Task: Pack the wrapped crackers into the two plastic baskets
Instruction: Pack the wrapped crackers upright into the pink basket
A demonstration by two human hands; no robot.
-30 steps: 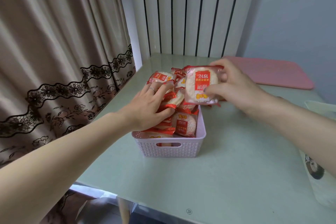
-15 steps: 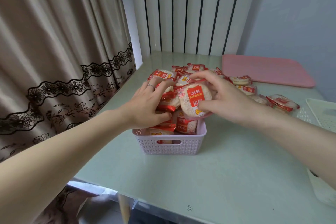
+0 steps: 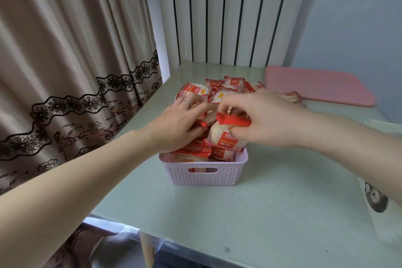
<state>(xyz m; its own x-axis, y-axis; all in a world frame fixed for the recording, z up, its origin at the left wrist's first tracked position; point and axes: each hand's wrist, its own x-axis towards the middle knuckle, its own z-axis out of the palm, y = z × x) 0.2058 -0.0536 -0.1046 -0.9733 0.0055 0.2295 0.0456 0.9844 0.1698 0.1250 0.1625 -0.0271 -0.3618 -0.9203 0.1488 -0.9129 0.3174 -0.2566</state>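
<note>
Item: 1 wrapped cracker (image 3: 226,135), pinched in my right hand (image 3: 261,117) over the lilac basket (image 3: 204,175), my left hand (image 3: 174,124) pressing flat on the packets (image 3: 196,91) piled beneath it.

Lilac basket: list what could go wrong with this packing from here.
1. The lilac basket is heaped above its rim; pushing the cracker packet held by the right hand in could tip others out.
2. The left hand presses the pile; crackers may crack.
3. Loose packets by the pink mat likely will not fit.
</note>
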